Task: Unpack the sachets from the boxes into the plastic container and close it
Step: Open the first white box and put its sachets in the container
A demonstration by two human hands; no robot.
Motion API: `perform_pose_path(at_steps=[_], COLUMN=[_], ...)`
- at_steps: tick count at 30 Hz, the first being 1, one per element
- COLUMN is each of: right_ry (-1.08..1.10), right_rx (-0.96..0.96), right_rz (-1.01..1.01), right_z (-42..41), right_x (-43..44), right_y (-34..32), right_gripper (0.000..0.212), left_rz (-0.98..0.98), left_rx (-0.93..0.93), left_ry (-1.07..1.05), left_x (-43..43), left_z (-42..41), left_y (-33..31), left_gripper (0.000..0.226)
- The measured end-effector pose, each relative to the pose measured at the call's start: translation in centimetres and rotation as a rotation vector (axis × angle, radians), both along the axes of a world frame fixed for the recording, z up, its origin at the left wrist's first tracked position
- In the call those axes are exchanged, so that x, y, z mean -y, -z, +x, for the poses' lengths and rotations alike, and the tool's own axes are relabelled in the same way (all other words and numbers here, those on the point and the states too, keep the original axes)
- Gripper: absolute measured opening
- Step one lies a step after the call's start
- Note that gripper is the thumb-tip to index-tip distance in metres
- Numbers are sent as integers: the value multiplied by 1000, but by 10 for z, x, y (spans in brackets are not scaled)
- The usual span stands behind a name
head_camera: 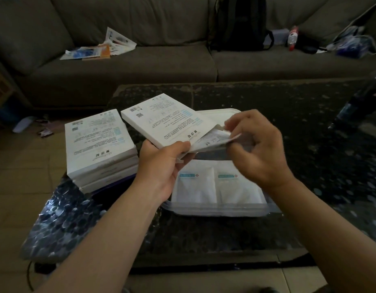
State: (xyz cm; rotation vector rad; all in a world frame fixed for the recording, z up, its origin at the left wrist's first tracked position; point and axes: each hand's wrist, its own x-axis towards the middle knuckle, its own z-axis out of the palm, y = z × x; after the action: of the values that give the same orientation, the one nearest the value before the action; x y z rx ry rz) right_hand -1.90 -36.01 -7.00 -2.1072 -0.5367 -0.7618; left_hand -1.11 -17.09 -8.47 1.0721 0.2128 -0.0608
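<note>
My left hand (159, 166) grips a flat white box (166, 120) at its near open end, held tilted above the table. My right hand (257, 144) pinches sachets (210, 141) that stick out of that open end. Below both hands lies a clear plastic container (221, 211) with white sachets (216, 187) side by side in it, each with a teal label. Its white lid (216, 115) lies behind, partly hidden by the box. A stack of several more white boxes (98, 144) stands to the left.
A dark patterned coffee table (309, 166) holds everything. Behind it is a grey sofa (130, 66) with torn packaging (100, 48), a black backpack (240, 24), a bottle (292, 38) and bags (352, 43). A tiled floor lies at the left.
</note>
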Motion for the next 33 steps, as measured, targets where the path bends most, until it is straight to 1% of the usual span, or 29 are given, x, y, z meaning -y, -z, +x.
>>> perform_pose_path(at_steps=[2,6,10,13,17,20,24,26,28,29,33], right_ry=[-10,67,111,127,134,150,207,222,243,256,327], right_rx=[-40,-112,-243,-375,-549,-622,-561,-550,-560,-549,-479], right_rz=[102,227,272,216,24,-157,-502,-651,-763,-817,-1002], right_z=[2,4,9,13,16,18,20,21,23,24,23], right_x=[5,16,23,30,31,30,30,28,25,24,20], right_y=[-4,-10,-12,-15,-10,-3,0,3,7,10,14], right_gripper=[14,1,9,20,22,22,8,20,36,41,48], left_rz=[-5,-2,-12,-33,-15,-8,-2,-1,-5,-5,-11], left_rx=[15,41,45,42,60,59,59,63,67,68,59], left_ry=[-18,-37,-72,-104,-99,-88,-89,-92,-86,-84,-80], left_x=[0,1,2,3,5,4,5,5,5,5,4], left_z=[0,1,0,-1,-3,-3,-2,-2,-2,-2,-2], left_y=[1,2,2,2,1,2,4,5,5,5,6], left_gripper=[52,55,56,61,62,63,62,61,61,61,62])
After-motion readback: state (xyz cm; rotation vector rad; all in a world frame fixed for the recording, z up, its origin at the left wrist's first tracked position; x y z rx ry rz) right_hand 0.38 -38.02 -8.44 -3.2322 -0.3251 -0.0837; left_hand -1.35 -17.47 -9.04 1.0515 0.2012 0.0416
